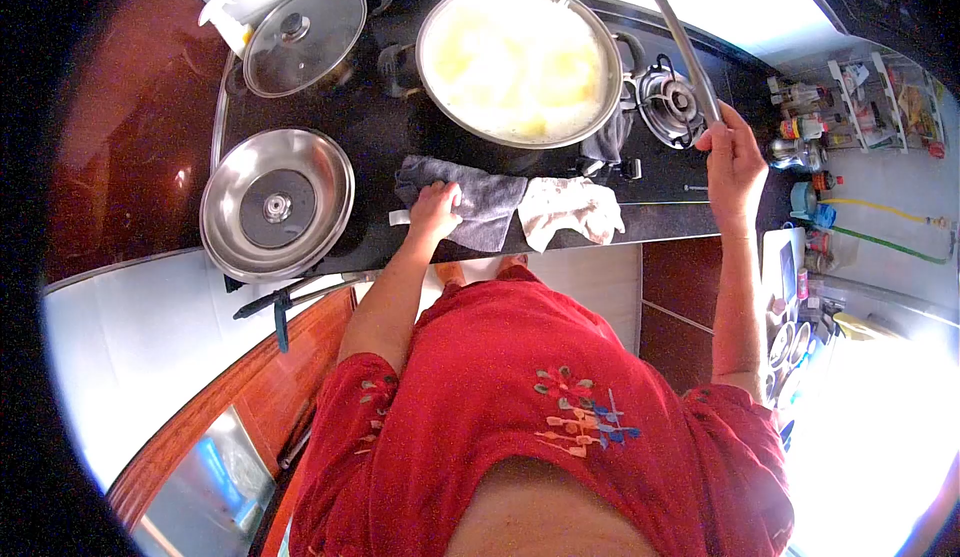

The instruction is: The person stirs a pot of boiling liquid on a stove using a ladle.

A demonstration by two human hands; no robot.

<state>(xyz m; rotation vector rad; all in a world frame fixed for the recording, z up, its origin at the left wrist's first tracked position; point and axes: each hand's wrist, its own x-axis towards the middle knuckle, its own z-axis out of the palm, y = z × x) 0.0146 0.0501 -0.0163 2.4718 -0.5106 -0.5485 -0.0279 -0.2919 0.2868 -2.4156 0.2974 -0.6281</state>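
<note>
One big pan (535, 144), pale yellow food inside. Your right hand (735, 162), right of the pan, is closed around one ladle (680, 37), raised. Your left hand (437, 210), below the pan, has bent fingers on one gray cloth (485, 207); can't tell if they grip. One white cloth (570, 209) beside it. Left of the pan: one glass-lidded pot (305, 42), one steel lid (325, 177). Right: one visible burner (672, 105). No readable labels.

The bare left hand (437, 211) lies back up near the front edge of the glossy black counter (375, 137), fingers bent; the bare right hand (737, 162), toward the right end, is curled closed, its forearm (737, 287) reaching forward
</note>
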